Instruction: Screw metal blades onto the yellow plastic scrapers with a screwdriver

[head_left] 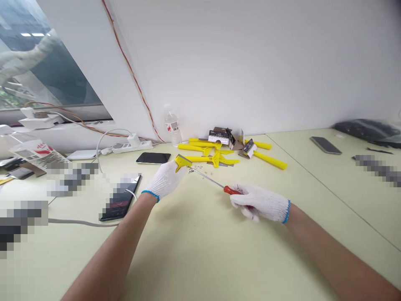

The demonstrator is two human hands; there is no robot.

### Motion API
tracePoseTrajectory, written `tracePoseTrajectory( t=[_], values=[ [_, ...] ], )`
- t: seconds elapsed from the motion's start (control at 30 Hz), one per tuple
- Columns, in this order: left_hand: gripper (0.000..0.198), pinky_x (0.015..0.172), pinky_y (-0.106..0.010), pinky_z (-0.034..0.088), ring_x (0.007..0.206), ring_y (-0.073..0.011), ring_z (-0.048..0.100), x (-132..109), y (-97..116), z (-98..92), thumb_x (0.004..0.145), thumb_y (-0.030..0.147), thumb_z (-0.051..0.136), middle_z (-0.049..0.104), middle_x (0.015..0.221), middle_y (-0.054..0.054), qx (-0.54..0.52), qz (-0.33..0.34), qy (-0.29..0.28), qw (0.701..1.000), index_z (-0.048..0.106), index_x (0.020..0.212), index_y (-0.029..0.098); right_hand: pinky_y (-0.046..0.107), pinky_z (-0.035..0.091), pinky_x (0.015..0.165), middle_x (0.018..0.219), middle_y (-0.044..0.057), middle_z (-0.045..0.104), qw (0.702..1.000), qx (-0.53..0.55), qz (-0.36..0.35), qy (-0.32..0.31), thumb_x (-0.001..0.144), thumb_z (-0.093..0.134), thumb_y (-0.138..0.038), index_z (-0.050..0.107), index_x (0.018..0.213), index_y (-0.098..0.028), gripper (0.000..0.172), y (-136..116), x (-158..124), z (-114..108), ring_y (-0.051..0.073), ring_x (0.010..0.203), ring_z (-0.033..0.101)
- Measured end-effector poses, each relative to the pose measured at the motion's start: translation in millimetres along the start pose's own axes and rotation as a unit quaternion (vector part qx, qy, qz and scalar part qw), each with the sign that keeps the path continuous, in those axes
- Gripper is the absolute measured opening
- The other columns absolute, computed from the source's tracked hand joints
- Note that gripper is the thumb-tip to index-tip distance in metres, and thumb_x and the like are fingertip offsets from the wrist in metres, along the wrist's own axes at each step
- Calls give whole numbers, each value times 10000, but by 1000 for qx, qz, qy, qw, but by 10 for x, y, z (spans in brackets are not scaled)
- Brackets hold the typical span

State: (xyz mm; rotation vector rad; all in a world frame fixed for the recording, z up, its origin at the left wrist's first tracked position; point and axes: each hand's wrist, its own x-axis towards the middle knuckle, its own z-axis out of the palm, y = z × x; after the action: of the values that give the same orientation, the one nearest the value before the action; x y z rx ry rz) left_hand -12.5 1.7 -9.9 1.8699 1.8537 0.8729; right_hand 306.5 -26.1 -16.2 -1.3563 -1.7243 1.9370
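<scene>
1. In the centre of the frame, left of the middle, the left hand (166, 179), in a white knitted glove with a blue cuff, holds a yellow tool head (181, 163) with a grey edge along its top; the fingers are closed around it, though the glove hides how each one lies.
2. Right of centre, the right hand (260, 203), gloved alike, grips the red handle of a screwdriver (231, 190); thumb and fingers curl around the handle; the metal shaft slants up and leftward to the yellow tool head, but the tip is too small to say surely whether it touches.
3. Just beyond the hands, in the middle of the frame, small metal pieces (211, 173) lie scattered on the pale table (200, 259); behind them yellow tools (200, 159) lie in an overlapping pile, with a dark and white box (218, 137) on top.
4. Right of that pile, a smaller box (249, 148) lies against a yellow handle (271, 160) that points down to the right.
5. Left of the pile, a clear bottle (173, 127) stands by the wall (250, 62); a black phone (153, 158) lies near the left hand; a grey phone (326, 145) lies at the right of the frame, near a black bag (366, 130).
</scene>
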Motion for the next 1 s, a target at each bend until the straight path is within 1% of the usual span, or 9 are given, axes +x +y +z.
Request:
tracePoseTrajectory(
  t=[0.07,0.13,0.27,0.37,0.5,0.6,0.73,0.87,1.0],
  values=[
    [358,950,-398,594,1070,-217,680,-6,-8,0,989,435,658,699,1170,-85,2,3,-4,1000,699,1174,131,176,263,414,586,-67,480,1000,6,7,15,960,665,-523,504,924,-208,357,-26,-13,5,56,435,317],
    [356,951,-400,594,1074,-214,678,-4,-11,2,990,430,657,696,1178,-89,4,3,-5,1000,696,1183,134,168,232,418,677,-47,496,997,70,18,24,969,639,-594,547,949,-196,409,-28,-2,2,47,475,303],
    [395,938,-411,598,1077,-239,681,21,-5,6,977,434,674,691,1169,-83,10,0,2,1000,686,1195,105,172,351,485,851,16,564,980,197,38,14,961,670,-566,655,1105,-173,419,23,50,-27,67,593,431],
    [395,932,-406,600,1071,-235,680,31,1,-2,978,430,673,689,1176,-87,14,0,4,1000,683,1202,105,189,404,531,796,14,573,991,134,-8,6,955,696,-559,618,1028,-167,407,43,46,-47,87,617,474],
    [394,935,-408,600,1076,-237,680,6,5,-20,980,432,669,689,1177,-84,16,2,0,1000,684,1203,107,183,284,470,618,-45,486,999,34,9,-1,949,695,-508,551,997,-189,353,21,10,-49,77,515,367],
    [395,947,-416,598,1084,-235,677,-18,7,-27,988,432,657,687,1194,-89,15,4,-2,1000,682,1219,112,184,247,462,652,-35,470,999,46,6,2,955,677,-546,590,940,-171,385,40,28,-58,69,533,312],
    [399,974,-425,588,1108,-237,676,-12,2,-29,990,446,652,691,1209,-93,13,5,5,1000,687,1223,125,205,380,521,852,35,575,989,147,18,0,949,655,-630,664,1017,-160,475,121,98,-98,95,632,442],
    [406,986,-425,581,1109,-237,684,30,-34,-19,995,471,639,706,1182,-90,11,0,13,1000,702,1184,117,213,408,575,769,4,562,996,86,-24,6,950,700,-527,610,1045,-171,379,96,85,-110,101,635,493],
    [409,999,-432,574,1113,-241,686,54,-112,1,992,482,640,713,1170,-85,10,-4,1,1000,709,1161,116,207,233,453,624,-63,438,999,28,9,31,940,697,-463,542,987,-197,311,-32,-3,-79,64,493,290]
  ],
)
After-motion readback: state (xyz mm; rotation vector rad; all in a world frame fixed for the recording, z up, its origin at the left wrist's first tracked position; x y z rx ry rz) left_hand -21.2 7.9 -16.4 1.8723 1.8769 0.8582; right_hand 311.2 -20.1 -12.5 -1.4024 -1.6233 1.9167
